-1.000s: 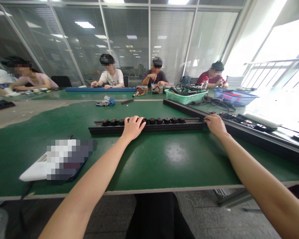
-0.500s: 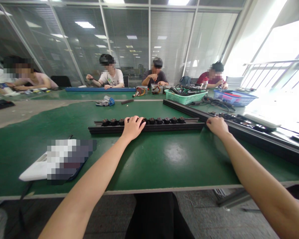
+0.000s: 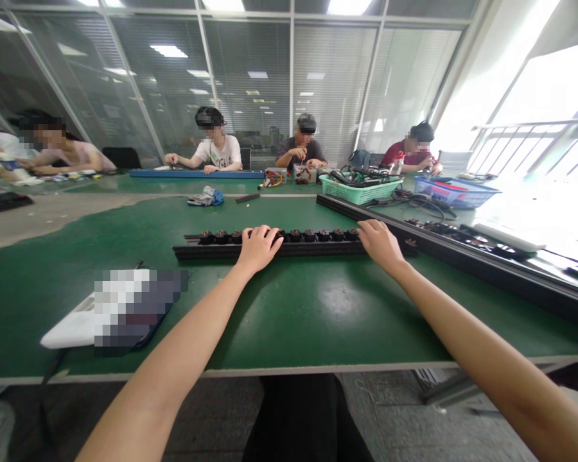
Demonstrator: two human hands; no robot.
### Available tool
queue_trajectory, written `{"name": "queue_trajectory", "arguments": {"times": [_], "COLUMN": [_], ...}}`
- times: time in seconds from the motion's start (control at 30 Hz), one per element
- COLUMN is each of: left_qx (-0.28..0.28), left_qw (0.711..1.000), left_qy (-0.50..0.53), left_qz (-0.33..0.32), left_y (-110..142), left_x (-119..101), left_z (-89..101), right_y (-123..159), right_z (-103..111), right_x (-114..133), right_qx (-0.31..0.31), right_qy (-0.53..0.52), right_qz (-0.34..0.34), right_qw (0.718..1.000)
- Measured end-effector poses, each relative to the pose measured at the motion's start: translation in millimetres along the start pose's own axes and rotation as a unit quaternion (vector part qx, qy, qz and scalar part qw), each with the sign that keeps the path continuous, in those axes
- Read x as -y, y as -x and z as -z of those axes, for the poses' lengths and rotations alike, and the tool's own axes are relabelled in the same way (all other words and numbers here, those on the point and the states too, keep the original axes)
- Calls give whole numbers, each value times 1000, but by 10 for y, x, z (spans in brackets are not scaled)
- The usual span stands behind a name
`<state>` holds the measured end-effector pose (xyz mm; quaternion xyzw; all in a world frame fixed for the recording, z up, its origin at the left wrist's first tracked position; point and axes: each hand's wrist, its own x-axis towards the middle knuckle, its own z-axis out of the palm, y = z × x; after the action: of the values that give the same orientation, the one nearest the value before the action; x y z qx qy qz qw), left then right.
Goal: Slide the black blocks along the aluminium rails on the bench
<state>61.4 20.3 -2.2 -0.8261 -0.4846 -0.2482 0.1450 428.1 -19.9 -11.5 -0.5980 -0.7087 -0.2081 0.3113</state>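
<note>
Left hand (image 3: 259,249) and right hand (image 3: 380,245) rest on a black aluminium rail (image 3: 212,252) lying on the green table (image 3: 77,256), fingers curled over its row of dark cylindrical parts (image 3: 313,235); whether they grip cannot be told. Risk: uneven pressure could skew the rail or dislodge parts.

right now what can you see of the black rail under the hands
The black rail looks like slotted metal extrusion and lies flat across the green table, running sideways. A row of small dark round parts stands along its top. The left hand rests on it over that row, and the right hand lies across its right part.
</note>
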Motion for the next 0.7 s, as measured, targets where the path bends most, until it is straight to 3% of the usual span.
{"name": "queue_trajectory", "arguments": {"times": [0.27,0.7], "left_qx": [-2,2], "left_qw": [1000,1000], "left_qy": [-3,-6], "left_qz": [-4,-2], "left_y": [-1,0], "left_x": [15,-4], "left_z": [-22,10], "right_y": [-41,-68], "right_z": [-137,-234], "right_x": [216,116], "right_qx": [30,3], "right_qy": [-38,-117], "right_qz": [73,26], "right_qw": [996,993]}}
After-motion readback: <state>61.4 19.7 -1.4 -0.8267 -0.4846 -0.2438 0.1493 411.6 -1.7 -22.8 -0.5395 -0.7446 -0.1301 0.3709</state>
